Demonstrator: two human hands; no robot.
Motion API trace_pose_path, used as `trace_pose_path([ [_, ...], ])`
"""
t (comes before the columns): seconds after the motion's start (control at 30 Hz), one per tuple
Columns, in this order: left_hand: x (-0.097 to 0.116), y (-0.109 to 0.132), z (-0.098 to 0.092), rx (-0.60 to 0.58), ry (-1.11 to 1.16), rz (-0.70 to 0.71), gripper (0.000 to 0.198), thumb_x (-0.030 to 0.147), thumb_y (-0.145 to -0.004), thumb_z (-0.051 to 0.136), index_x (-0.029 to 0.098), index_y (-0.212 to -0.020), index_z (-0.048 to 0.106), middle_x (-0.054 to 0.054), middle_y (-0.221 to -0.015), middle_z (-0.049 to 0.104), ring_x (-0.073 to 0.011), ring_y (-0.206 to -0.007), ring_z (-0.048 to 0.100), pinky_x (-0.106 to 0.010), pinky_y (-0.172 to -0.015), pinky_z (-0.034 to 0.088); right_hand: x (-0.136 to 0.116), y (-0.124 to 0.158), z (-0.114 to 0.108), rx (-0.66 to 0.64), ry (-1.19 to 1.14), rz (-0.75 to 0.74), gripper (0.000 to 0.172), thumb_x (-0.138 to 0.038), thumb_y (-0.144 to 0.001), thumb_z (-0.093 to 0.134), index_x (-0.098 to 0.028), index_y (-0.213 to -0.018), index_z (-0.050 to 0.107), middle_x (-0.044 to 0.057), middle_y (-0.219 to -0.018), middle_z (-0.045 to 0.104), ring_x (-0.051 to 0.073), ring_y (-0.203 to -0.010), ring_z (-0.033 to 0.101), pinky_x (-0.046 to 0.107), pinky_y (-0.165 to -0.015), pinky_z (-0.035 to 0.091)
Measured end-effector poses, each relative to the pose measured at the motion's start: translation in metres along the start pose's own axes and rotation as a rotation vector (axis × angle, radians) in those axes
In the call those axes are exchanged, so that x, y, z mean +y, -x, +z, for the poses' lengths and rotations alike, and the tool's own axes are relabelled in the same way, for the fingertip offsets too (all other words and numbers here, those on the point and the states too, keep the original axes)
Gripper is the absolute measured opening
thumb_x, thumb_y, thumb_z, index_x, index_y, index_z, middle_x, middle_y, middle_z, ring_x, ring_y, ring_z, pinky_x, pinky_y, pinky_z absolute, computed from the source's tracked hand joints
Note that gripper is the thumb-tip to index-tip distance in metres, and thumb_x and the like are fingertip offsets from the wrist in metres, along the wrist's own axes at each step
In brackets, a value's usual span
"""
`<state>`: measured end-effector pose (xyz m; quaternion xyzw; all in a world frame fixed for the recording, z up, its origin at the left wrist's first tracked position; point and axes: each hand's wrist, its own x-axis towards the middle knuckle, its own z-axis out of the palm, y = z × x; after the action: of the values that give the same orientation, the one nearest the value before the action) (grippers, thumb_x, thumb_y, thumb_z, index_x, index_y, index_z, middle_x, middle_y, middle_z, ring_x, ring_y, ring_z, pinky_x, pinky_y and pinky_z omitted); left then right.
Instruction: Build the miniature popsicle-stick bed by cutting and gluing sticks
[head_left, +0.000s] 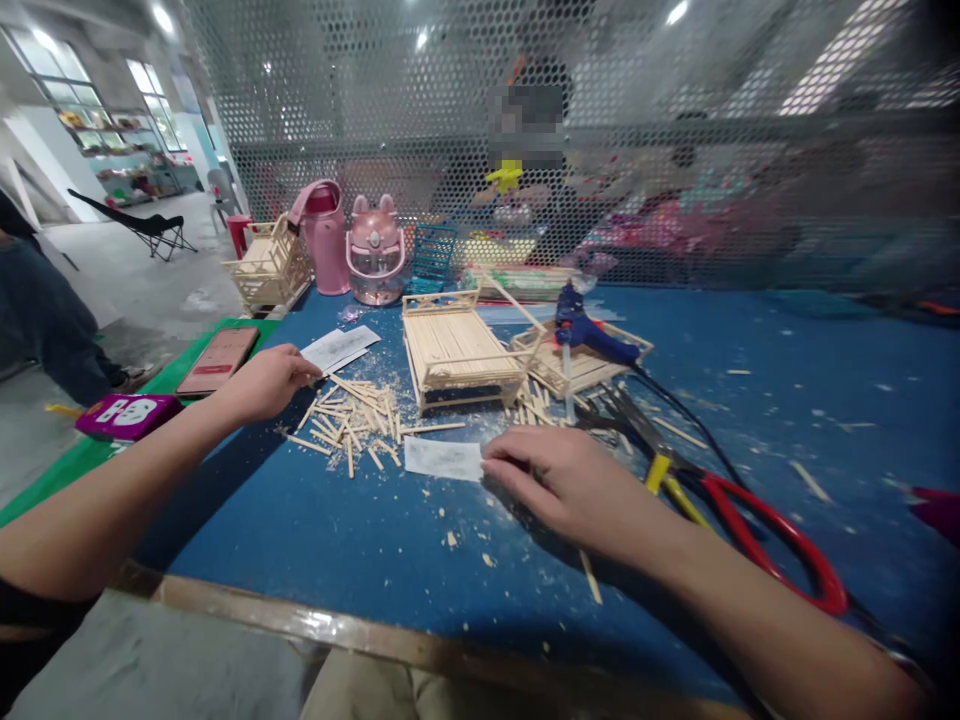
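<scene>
My right hand [566, 478] pinches the right end of a white paper strip [442, 458] with faint grey marks, low over the blue tabletop. At the left, my left hand [271, 382] has its fingers closed at the near corner of a small stack of similar paper slips [341, 348]. A heap of short wooden sticks [349, 415] lies between the hands. Behind it stands a small bed-like frame of thin wooden sticks [457, 345]. A second stick frame [592, 372] lies to its right, with a blue glue gun [589, 330] on it.
Red-handled scissors [780, 540] and a yellow-handled tool [660, 475] lie by my right forearm. A phone [219, 360] and a purple tape measure [127, 415] rest at left. Pink bottle [326, 240], clear pink-lidded jug [375, 255] and perforated metal screen [360, 120] stand behind.
</scene>
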<state>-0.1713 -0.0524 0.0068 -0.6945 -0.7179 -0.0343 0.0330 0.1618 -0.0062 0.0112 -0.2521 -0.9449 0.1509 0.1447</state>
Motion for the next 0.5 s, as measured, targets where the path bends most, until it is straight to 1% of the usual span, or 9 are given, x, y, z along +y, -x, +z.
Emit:
trace_pose_path([
  [0.03, 0.0, 0.001, -0.001, 0.018, -0.02, -0.018, 0.037, 0.025, -0.083, 0.038, 0.02, -0.101, 0.069, -0.008, -0.092, 0.062, -0.018, -0.082, 0.058, -0.027, -0.079, 0.043, 0.0, 0.0, 0.0, -0.001, 0.007, 0.01, 0.024, -0.026, -0.086, 0.043, -0.018, -0.075, 0.063, 0.004, -0.073, 0.065, 0.014, -0.066, 0.056, 0.027, -0.062, 0.038],
  [0.1, 0.001, 0.003, -0.001, 0.022, -0.033, 0.008, 0.035, 0.026, -0.082, 0.041, 0.021, -0.1, 0.07, -0.008, -0.092, 0.061, -0.0185, -0.083, 0.058, -0.028, -0.08, 0.043, 0.0, 0.0, -0.001, -0.008, 0.027, 0.047, 0.023, -0.027, -0.085, 0.044, -0.018, -0.075, 0.063, 0.004, -0.074, 0.065, 0.014, -0.065, 0.055, 0.027, -0.061, 0.038],
  [0.2, 0.0, 0.003, 0.001, -0.024, 0.002, 0.097, 0.032, 0.03, -0.081, 0.044, 0.021, -0.095, 0.072, -0.007, -0.09, 0.062, -0.0193, -0.085, 0.057, -0.028, -0.08, 0.042, 0.001, -0.001, -0.001, -0.023, 0.055, 0.116, 0.02, -0.027, -0.082, 0.047, -0.018, -0.073, 0.063, 0.004, -0.074, 0.065, 0.014, -0.063, 0.054, 0.027, -0.06, 0.037],
  [0.27, 0.0, 0.0, 0.006, -0.033, 0.028, 0.108, 0.032, 0.031, -0.081, 0.044, 0.021, -0.09, 0.072, -0.008, -0.089, 0.063, -0.0199, -0.085, 0.057, -0.029, -0.079, 0.042, 0.001, -0.002, -0.002, -0.023, 0.06, 0.137, 0.019, -0.027, -0.081, 0.048, -0.018, -0.073, 0.063, 0.004, -0.072, 0.064, 0.014, -0.062, 0.053, 0.027, -0.059, 0.037],
  [0.33, 0.0, -0.004, 0.009, -0.028, 0.056, 0.099, 0.031, 0.032, -0.08, 0.043, 0.019, -0.084, 0.071, -0.008, -0.088, 0.063, -0.0203, -0.084, 0.056, -0.029, -0.079, 0.041, 0.002, -0.002, -0.002, -0.022, 0.059, 0.142, 0.019, -0.027, -0.081, 0.048, -0.018, -0.072, 0.063, 0.003, -0.072, 0.064, 0.014, -0.062, 0.053, 0.027, -0.06, 0.037],
  [0.4, 0.001, -0.006, 0.009, -0.014, 0.097, 0.069, 0.03, 0.03, -0.079, 0.041, 0.017, -0.078, 0.068, -0.008, -0.085, 0.063, -0.0201, -0.082, 0.056, -0.029, -0.076, 0.041, 0.002, -0.002, -0.003, -0.025, 0.055, 0.142, 0.02, -0.028, -0.081, 0.047, -0.019, -0.072, 0.062, 0.003, -0.072, 0.064, 0.014, -0.063, 0.053, 0.028, -0.06, 0.037],
  [0.5, 0.002, -0.004, -0.003, 0.058, 0.21, -0.048, 0.028, 0.032, -0.079, 0.038, 0.016, -0.078, 0.061, -0.005, -0.076, 0.061, -0.0172, -0.07, 0.054, -0.026, -0.064, 0.041, 0.002, -0.001, -0.002, -0.03, 0.046, 0.14, 0.021, -0.028, -0.082, 0.047, -0.019, -0.072, 0.062, 0.003, -0.073, 0.064, 0.014, -0.063, 0.054, 0.028, -0.06, 0.037],
])
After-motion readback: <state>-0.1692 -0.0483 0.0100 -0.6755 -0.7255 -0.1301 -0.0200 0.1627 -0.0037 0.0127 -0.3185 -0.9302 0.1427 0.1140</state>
